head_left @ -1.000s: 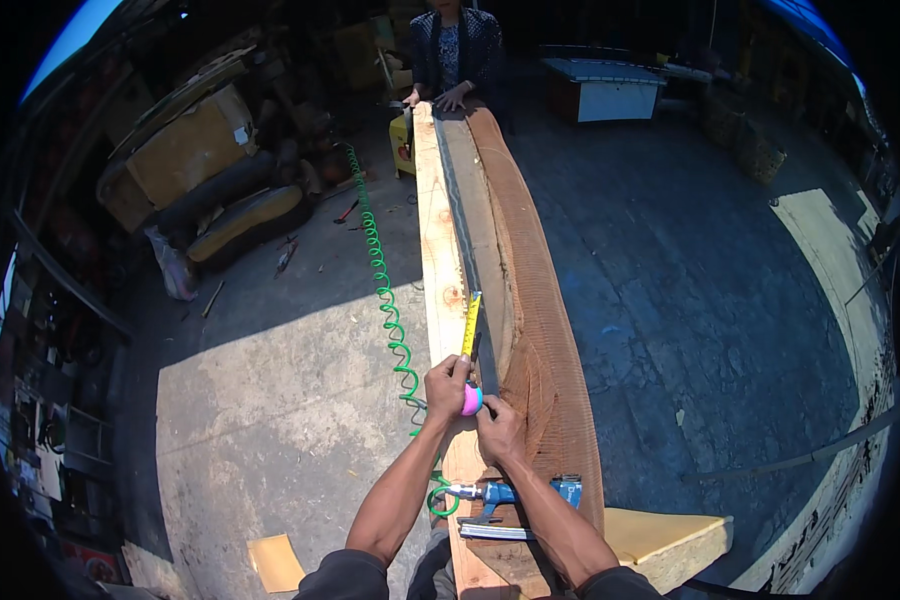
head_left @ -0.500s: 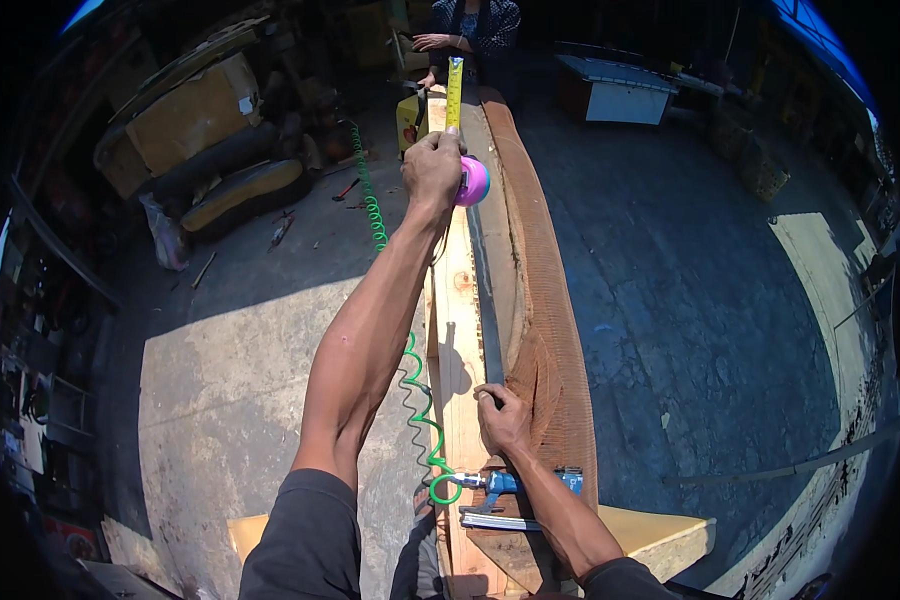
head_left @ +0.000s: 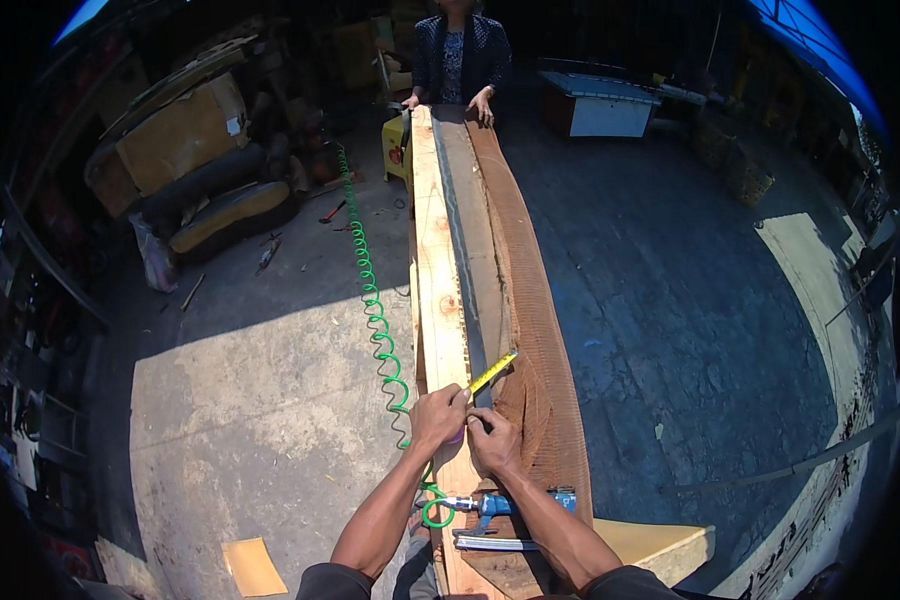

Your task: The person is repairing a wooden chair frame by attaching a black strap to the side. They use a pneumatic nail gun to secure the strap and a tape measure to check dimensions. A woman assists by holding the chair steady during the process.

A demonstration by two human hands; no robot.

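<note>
My left hand [head_left: 437, 416] is closed round a tape measure [head_left: 492, 374] over the pale wooden beam [head_left: 436, 240]. Its yellow blade sticks out toward the brown mesh fabric [head_left: 532, 290], while the pink case is mostly hidden by my fingers. Close beside it, my right hand [head_left: 496, 444] is curled with thumb and fingers together at the beam's inner edge; what they pinch, if anything, is hidden. Under my right forearm a blue pneumatic staple gun [head_left: 496, 506] lies across the frame, joined to a green coiled hose [head_left: 367, 285].
Another person [head_left: 462, 60] stands at the frame's far end, both hands on it. A yellow machine [head_left: 394, 148] is near that end. On the left lie an old sofa frame [head_left: 185, 130] and a yellow-brown cushion piece [head_left: 232, 217]. A white-fronted table [head_left: 608, 115] stands far right.
My left hand has come back toward me with the tape measure, from the far beam to beside my right hand. The other person now has both hands on the frame.
</note>
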